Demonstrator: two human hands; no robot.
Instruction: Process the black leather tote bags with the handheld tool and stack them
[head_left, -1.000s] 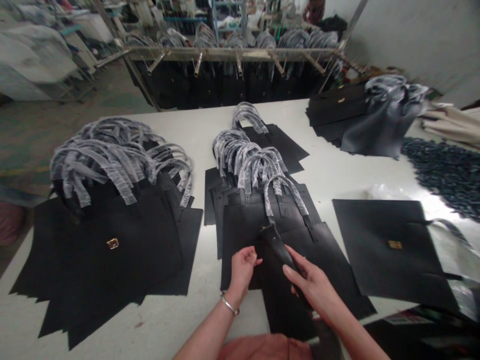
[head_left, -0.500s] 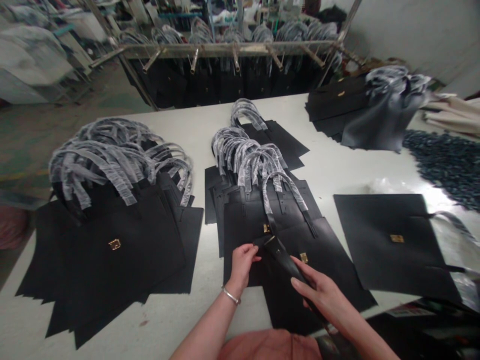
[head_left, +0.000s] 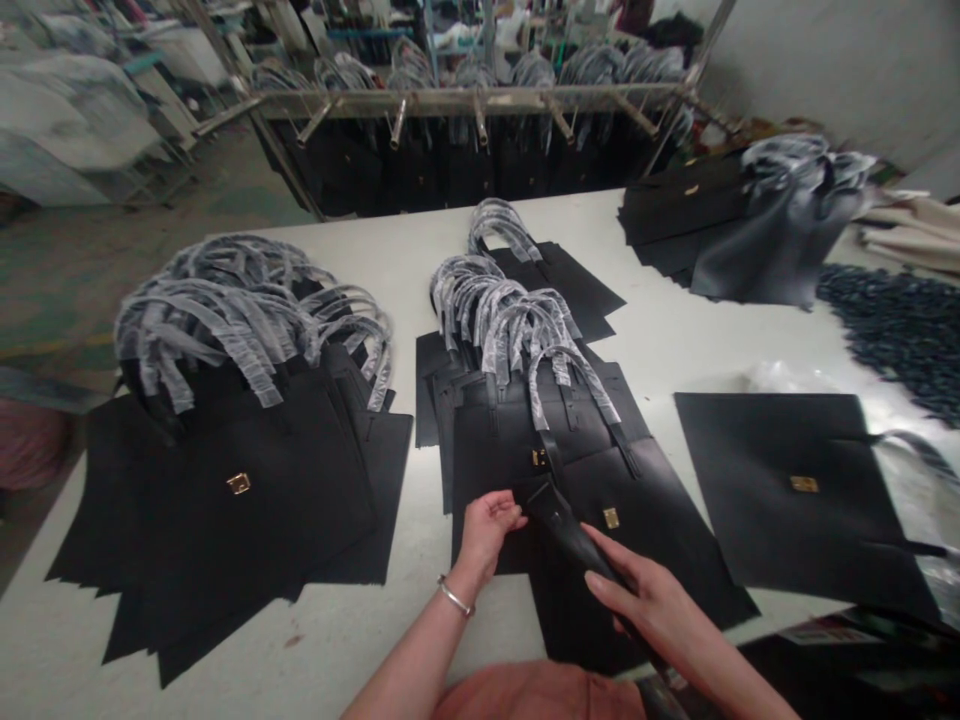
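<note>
My right hand (head_left: 649, 600) is wrapped around a black hand-held tool (head_left: 574, 540) with a wide flat head, shaped like a hair clipper. Its head points up and left, at the top edge of a black bag panel (head_left: 574, 625) with a gold clasp. My left hand (head_left: 491, 525), fingers pinched together, is at that panel's upper left corner, close beside the tool's head; the exact grip is partly hidden. Under and behind lies a fanned pile of black bag panels (head_left: 476, 440) with plastic-wrapped handles (head_left: 536, 320).
To the left is a larger pile of black panels (head_left: 187, 530) with wrapped handles. A single panel (head_left: 780, 530) lies right. More panels (head_left: 675, 220) and many small dark pieces (head_left: 892, 330) are at the back right. A metal rack (head_left: 450, 102) with hanging panels stands beyond the table (head_left: 360, 640).
The view has shifted slightly, so most things sit a little further right. My left fingers and the tool's head have moved slightly at the panel's corner; both hands keep their places.
</note>
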